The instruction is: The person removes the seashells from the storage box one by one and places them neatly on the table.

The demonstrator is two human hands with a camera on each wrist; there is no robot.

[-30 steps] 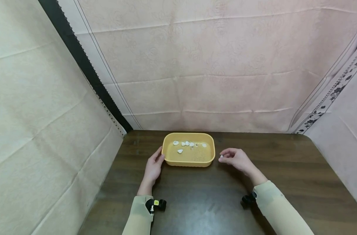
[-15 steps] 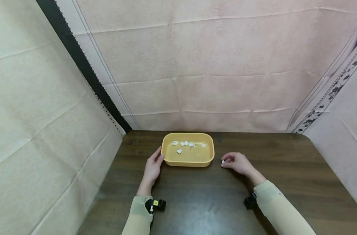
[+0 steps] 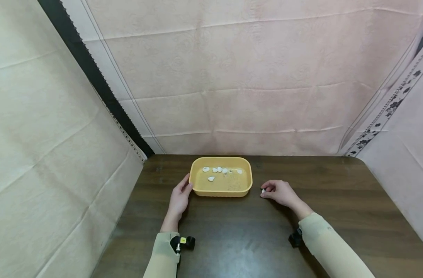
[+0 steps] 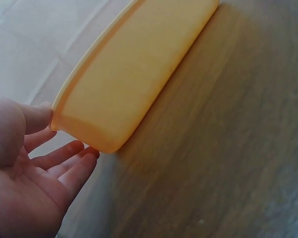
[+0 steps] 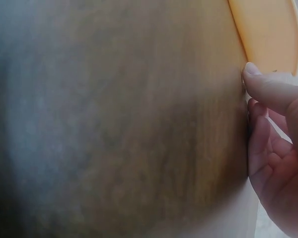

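Sitting on the table (image 3: 225, 231), the yellow tray (image 3: 214, 187) looks light and stiff, best held by rim and end wall, where the left hand (image 3: 179, 199) grasps it; the right hand (image 3: 282, 193) pinches a white piece (image 3: 263, 191), probably hard, though barely visible.
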